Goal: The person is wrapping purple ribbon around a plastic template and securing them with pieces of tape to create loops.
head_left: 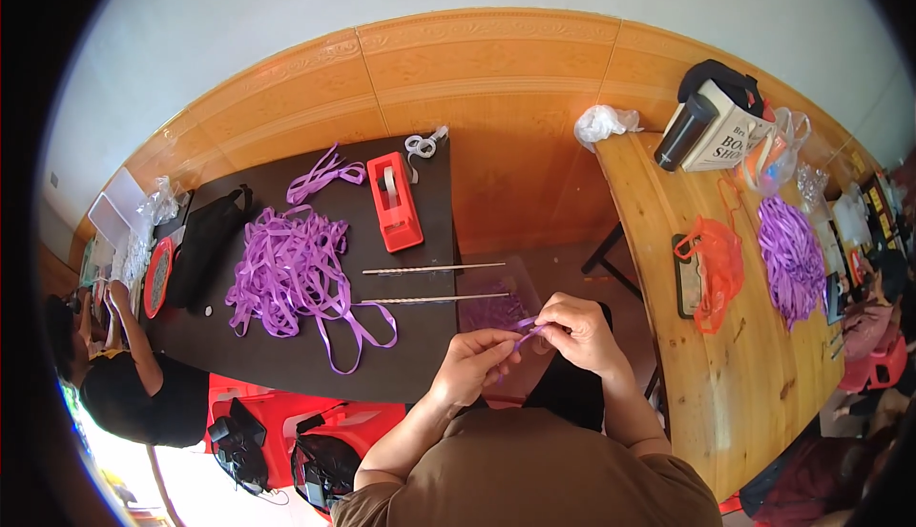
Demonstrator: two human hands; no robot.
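Note:
My left hand (474, 360) and my right hand (577, 329) meet in front of my chest, both pinching a short piece of purple ribbon (526, 330) between the fingertips. Below them a clear plastic container (491, 306) with purple pieces inside sits beside the dark table (286, 351). A large heap of purple ribbon (286, 274) lies on that table to my left, with one long strand trailing toward the front edge. Two thin metal rods (434, 283) lie side by side near the table's right edge.
A red tape dispenser (394, 201), white scissors (422, 145) and a black bag (205, 241) are on the dark table. A wooden table (744, 355) on the right holds an orange bag (718, 265), another ribbon heap (792, 255) and a black cup (684, 133). A person (134, 384) sits at left.

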